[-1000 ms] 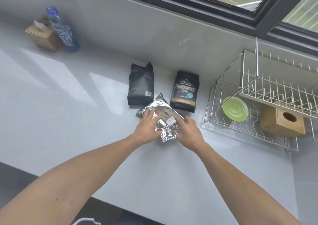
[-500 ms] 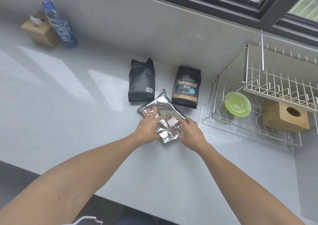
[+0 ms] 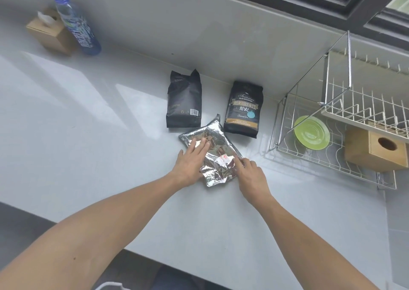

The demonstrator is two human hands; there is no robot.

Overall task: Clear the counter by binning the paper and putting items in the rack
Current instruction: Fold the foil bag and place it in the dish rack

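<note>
A crinkled silver foil bag (image 3: 215,152) lies flat on the pale counter (image 3: 88,156), with a small white label with red marks on it. My left hand (image 3: 190,163) rests on its left side, fingers spread over the foil. My right hand (image 3: 249,173) grips its lower right edge. Behind it stand two black bags: a plain black bag (image 3: 184,101) and a black coffee bag with gold print (image 3: 243,110). The wire dish rack (image 3: 332,156) stands to the right.
In the rack's lower tier sit a green plate (image 3: 312,132) and a wooden box with a round hole (image 3: 376,150). At the far left stand a blue water bottle (image 3: 76,23) and a cardboard tissue box (image 3: 47,32). A window frame runs along the back wall.
Both hands stay on the foil bag; the right hand has shifted slightly along its right edge. The view has tilted a little; nothing else moved.
</note>
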